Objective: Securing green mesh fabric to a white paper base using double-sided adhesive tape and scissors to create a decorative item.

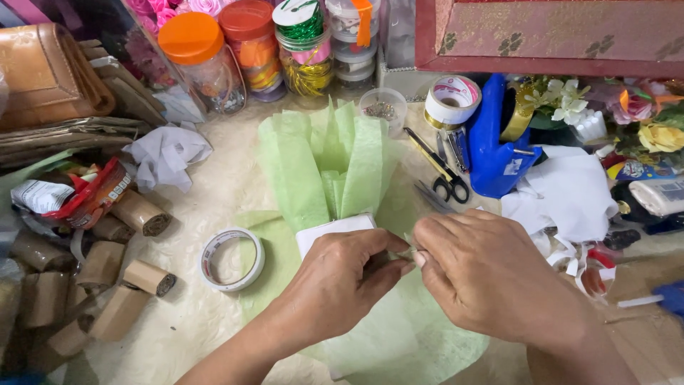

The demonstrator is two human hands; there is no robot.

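Observation:
A light green tissue wrap (329,165) fans upward from a white block (335,229) at its base, lying on the cream mat. My left hand (340,281) rests on the white block, fingers pinched toward the right. My right hand (491,274) meets it fingertip to fingertip, and both pinch a small strip of clear tape (407,251) between them. More green tissue (399,335) spreads out under both hands.
A roll of clear tape (231,259) lies left of the wrap, black scissors (442,171) and a blue tape dispenser (499,142) to the right. Jars with orange lids (203,60) stand at the back. Cardboard tubes (107,274) pile at the left; white paper scraps (566,192) lie right.

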